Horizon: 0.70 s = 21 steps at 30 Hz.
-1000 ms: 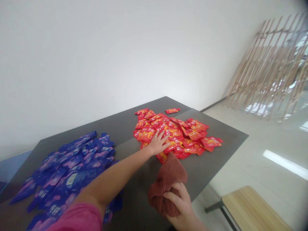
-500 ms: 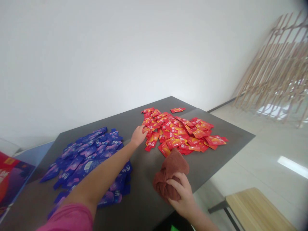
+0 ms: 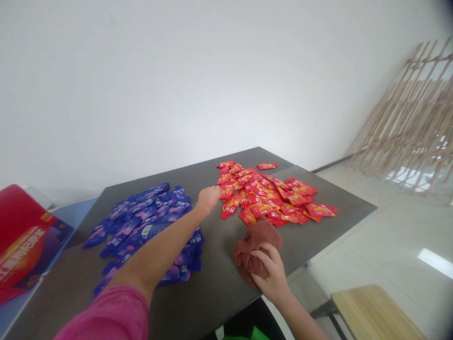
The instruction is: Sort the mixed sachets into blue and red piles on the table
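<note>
My right hand [image 3: 272, 276] grips a bunched brown cloth [image 3: 262, 236] that rests on the dark table [image 3: 215, 293] near its front edge. The cloth's far end meets the near side of a loose pile of red and orange sachets [image 3: 264, 191]. At the left border of that pile is my left hand [image 3: 209, 198], its fingers curled closed; whatever they hold, if anything, is hidden behind the hand. Under and beside my left forearm spreads a heap of blue and purple sachets [image 3: 139, 212], partly covered by the arm.
A single red sachet [image 3: 267, 166] lies apart at the back. Left of the table is a red printed package [image 3: 24, 241] on a blue surface. A wooden-topped stool [image 3: 375, 311] stands at the lower right, and wooden poles [image 3: 414, 118] lean against the wall.
The view has tilted and shifted slightly, showing more of the red package. My left hand has drawn a little left from the red sachets, fingers more curled. My right hand still holds the cloth.
</note>
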Each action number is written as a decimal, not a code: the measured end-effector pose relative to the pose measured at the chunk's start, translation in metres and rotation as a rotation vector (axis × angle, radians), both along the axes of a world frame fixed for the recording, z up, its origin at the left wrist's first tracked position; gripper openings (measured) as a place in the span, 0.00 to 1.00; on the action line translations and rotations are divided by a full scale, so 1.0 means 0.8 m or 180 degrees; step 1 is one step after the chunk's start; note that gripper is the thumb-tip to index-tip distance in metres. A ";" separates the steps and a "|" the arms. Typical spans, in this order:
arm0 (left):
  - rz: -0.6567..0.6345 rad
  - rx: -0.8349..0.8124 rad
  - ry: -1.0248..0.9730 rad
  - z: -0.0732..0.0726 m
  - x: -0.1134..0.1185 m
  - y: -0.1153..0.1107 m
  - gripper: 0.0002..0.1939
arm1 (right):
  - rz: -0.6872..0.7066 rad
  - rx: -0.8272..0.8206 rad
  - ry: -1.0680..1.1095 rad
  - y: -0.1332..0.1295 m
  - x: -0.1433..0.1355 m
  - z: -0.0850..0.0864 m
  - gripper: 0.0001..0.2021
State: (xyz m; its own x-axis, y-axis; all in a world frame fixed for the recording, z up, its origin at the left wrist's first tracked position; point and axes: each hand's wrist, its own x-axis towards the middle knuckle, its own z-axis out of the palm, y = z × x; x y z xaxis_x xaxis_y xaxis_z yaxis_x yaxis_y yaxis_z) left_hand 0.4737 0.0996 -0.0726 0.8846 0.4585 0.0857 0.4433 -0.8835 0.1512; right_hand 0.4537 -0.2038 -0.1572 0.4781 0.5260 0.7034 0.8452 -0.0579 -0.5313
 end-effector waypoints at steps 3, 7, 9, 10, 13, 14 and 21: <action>-0.0185 0.0000 0.0024 -0.009 -0.007 -0.041 0.15 | -0.0016 -0.0023 -0.0007 0.001 0.001 0.000 0.17; -0.0523 -0.0156 -0.0081 -0.013 -0.017 -0.086 0.14 | 0.0000 -0.0029 0.0102 0.002 0.007 0.000 0.16; -0.0643 -0.0256 -0.0250 -0.003 -0.031 -0.098 0.16 | 0.0022 -0.0003 0.0230 0.001 0.012 0.001 0.15; -0.0673 -0.0284 -0.0334 0.003 -0.042 -0.104 0.18 | 0.0030 0.0040 0.0303 0.001 0.014 0.003 0.15; -0.0943 -0.0716 -0.0695 0.020 -0.095 -0.129 0.24 | -0.0062 0.0321 0.0648 0.000 0.009 0.016 0.12; -0.1185 -0.1077 -0.0893 0.022 -0.117 -0.141 0.29 | -0.0066 0.0427 0.0865 0.000 0.002 0.024 0.13; -0.0926 -0.2032 -0.2565 -0.002 -0.282 -0.217 0.54 | 0.2169 -0.0167 0.2175 0.009 -0.098 0.085 0.35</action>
State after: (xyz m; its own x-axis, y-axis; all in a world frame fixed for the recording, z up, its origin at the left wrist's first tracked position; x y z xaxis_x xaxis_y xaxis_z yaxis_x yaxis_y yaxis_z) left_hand 0.2484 -0.0742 -0.0739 0.7568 0.4057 0.5125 -0.2088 -0.5929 0.7777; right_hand 0.3755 -0.1963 -0.0890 0.3559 0.8647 0.3544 0.2157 0.2930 -0.9315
